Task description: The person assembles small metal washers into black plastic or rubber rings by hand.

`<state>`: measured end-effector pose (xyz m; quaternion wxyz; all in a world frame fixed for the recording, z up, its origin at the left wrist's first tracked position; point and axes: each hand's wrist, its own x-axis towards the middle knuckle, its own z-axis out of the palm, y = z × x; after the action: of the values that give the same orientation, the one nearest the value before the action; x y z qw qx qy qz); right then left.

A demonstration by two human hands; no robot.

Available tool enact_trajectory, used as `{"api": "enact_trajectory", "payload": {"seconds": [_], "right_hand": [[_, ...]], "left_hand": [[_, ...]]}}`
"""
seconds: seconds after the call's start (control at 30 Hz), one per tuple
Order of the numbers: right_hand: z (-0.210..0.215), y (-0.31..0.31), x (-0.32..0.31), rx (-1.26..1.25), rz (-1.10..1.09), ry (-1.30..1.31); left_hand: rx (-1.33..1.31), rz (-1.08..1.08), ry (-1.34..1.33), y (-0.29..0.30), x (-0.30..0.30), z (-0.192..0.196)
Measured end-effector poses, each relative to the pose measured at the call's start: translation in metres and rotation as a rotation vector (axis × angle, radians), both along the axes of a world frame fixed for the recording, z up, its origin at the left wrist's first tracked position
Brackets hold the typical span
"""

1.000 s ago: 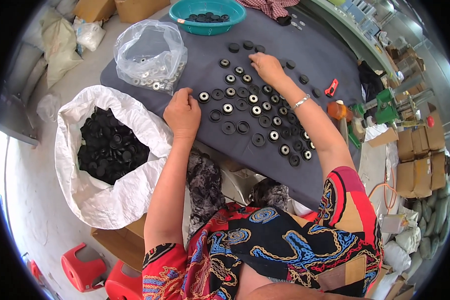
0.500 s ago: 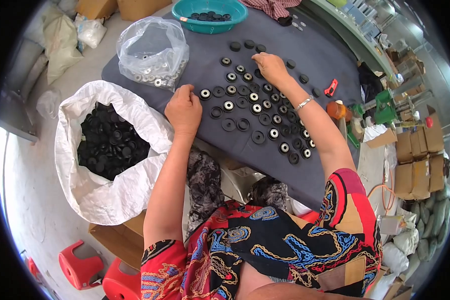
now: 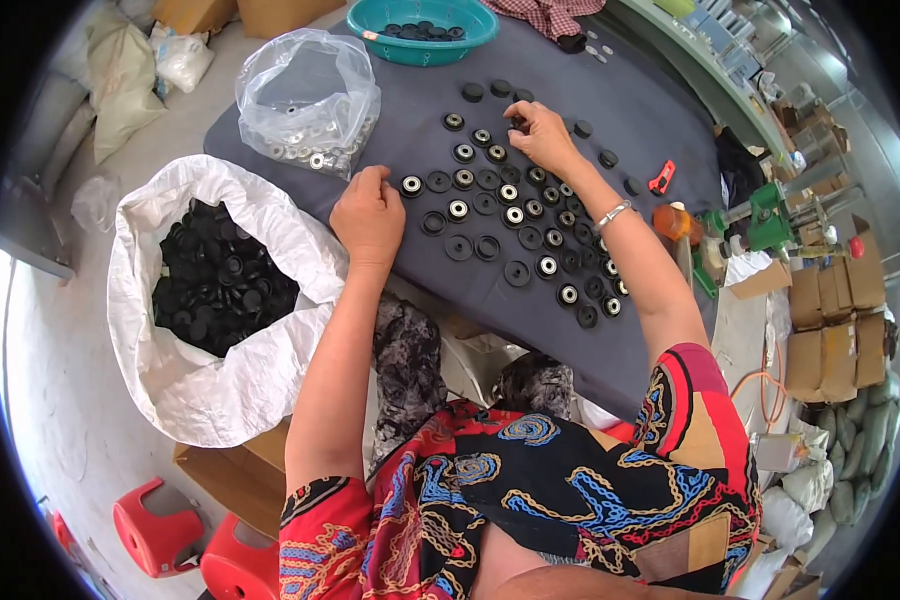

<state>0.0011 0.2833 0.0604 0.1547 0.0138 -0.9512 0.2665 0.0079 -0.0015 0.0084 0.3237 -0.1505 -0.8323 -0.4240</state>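
My right hand (image 3: pixel 544 140) pinches a small black round plastic piece (image 3: pixel 517 123) at the far part of the rows on the grey-covered table. At the table's near left edge rests my left hand (image 3: pixel 368 218), its fingers curled closed; what they hold, if anything, is hidden. Just right of it lies a black wheel with a shiny metal bearing (image 3: pixel 411 186) in its middle. Several black plastic rings, such as one black ring (image 3: pixel 516 273), lie between the hands, some with bearings seated in them. Behind the right hand are several black caps (image 3: pixel 472 92).
A clear plastic bag (image 3: pixel 310 105) of bearings stands beyond my left hand. To the left, an open white sack (image 3: pixel 135 330) holds black plastic parts. A teal basin (image 3: pixel 425 52) sits at the far edge; a red cutter (image 3: pixel 661 176) and green hand press (image 3: pixel 768 215) are at the right.
My right hand's fingers have drawn slightly nearer and bent, and a black piece now shows between them. The left hand stays almost still.
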Motion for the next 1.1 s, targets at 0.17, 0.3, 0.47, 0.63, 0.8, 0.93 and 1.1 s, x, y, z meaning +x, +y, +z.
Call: {"api": "enact_trajectory", "payload": {"seconds": [0.17, 0.3, 0.47, 0.63, 0.8, 0.93, 1.1], "right_hand": [[0.006, 0.002, 0.006, 0.148, -0.099, -0.127], [0.003, 0.005, 0.008, 0.291, -0.018, -0.106], [0.004, 0.012, -0.009, 0.357, 0.066, -0.153], [0.01, -0.023, -0.032, 0.283, 0.104, -0.065], [0.004, -0.044, -0.054, 0.184, 0.153, -0.097], [0.006, -0.05, -0.064, 0.26, 0.15, -0.125], [0.006, -0.059, -0.063, 0.322, 0.119, -0.125]], "left_hand": [[0.0, 0.007, 0.004, -0.001, 0.001, 0.002], [0.017, -0.006, -0.007, -0.002, 0.001, 0.001], [0.02, 0.0, -0.014, 0.0, 0.001, 0.001], [0.031, 0.003, -0.011, -0.003, 0.001, 0.0], [0.045, -0.016, -0.013, 0.001, 0.0, 0.002], [0.05, -0.014, -0.017, -0.002, 0.001, 0.004], [0.053, -0.024, -0.009, -0.004, 0.001, 0.0]]}}
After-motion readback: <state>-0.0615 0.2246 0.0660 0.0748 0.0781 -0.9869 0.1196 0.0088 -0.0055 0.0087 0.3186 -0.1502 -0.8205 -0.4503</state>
